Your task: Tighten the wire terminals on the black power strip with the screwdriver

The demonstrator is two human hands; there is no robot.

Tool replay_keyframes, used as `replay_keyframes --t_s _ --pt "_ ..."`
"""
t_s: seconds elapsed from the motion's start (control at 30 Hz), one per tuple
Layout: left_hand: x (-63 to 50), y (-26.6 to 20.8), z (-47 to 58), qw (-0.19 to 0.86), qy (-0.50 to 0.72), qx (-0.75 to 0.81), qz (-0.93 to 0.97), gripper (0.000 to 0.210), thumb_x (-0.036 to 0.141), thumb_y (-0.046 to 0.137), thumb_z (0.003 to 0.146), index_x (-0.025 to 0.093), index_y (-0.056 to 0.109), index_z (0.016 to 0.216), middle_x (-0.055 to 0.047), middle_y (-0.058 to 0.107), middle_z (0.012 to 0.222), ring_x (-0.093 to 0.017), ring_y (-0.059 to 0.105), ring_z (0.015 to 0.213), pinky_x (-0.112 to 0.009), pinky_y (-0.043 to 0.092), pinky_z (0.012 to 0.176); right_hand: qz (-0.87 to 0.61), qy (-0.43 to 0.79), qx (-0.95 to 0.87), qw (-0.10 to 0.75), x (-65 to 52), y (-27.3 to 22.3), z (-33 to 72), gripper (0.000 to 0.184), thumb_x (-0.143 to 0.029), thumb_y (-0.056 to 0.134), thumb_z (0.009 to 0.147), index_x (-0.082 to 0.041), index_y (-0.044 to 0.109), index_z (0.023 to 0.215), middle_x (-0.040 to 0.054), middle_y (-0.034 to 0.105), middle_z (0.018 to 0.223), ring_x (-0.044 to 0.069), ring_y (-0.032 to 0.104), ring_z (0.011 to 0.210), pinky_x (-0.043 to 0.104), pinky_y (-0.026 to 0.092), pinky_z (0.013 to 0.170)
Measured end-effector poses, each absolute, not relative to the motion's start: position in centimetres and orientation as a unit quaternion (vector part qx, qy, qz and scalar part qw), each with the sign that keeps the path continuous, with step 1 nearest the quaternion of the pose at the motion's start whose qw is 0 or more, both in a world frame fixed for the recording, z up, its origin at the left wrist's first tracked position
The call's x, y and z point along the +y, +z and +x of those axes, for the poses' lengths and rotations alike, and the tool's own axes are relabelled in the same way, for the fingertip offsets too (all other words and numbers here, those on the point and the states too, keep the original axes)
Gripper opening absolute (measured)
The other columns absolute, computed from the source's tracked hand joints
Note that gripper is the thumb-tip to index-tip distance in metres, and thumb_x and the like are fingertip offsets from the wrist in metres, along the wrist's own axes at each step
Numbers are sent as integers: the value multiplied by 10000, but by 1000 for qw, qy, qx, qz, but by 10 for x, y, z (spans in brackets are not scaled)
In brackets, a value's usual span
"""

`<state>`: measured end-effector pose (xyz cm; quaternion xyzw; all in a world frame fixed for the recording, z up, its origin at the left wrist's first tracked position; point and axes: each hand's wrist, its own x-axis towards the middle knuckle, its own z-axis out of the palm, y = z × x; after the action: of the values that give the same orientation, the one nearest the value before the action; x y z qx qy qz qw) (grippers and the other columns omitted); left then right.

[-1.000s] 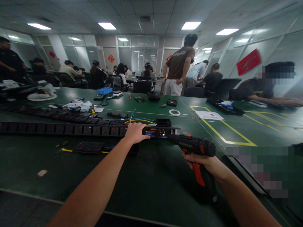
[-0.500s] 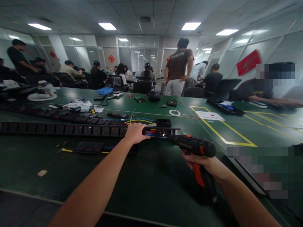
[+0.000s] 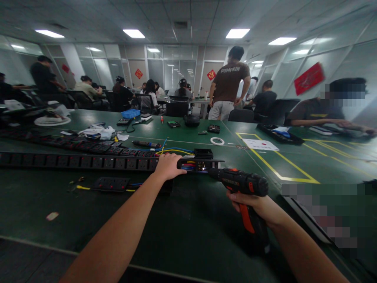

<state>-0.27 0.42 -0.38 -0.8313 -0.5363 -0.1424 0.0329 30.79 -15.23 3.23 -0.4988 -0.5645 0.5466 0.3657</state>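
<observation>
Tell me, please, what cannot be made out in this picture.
In the head view:
Tip of the drill: too small and dark to tell contact.
Fingertips of the left hand: hidden by the hand itself.
Left end of the strip: cut off by the left edge.
Print on the paper: too blurred to read.
</observation>
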Motion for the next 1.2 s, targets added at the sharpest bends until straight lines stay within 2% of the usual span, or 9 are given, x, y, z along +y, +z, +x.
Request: replay_keyframes --t_s 0.6,1.2 --pt "2 -1 -2 37 -143 -536 -831 713 745 685 814 276 641 1350 -105 671 1356 -366 593 1237 -480 414 1007 -482 540 -570 389 -147 28 311 341 -408 855 720 -162 744 928 48 719 797 172 596 610 311 446 605" --pt "3 -2 -2 37 -142 -538 -830 713 741 681 818 268 638 1349 -111 670 1361 -370 593 1245 -489 416 1006 -494 536 -564 387 -150 31 308 327 -425 867 724 -166 744 881 35 697 751 169 589 603 318 449 600"
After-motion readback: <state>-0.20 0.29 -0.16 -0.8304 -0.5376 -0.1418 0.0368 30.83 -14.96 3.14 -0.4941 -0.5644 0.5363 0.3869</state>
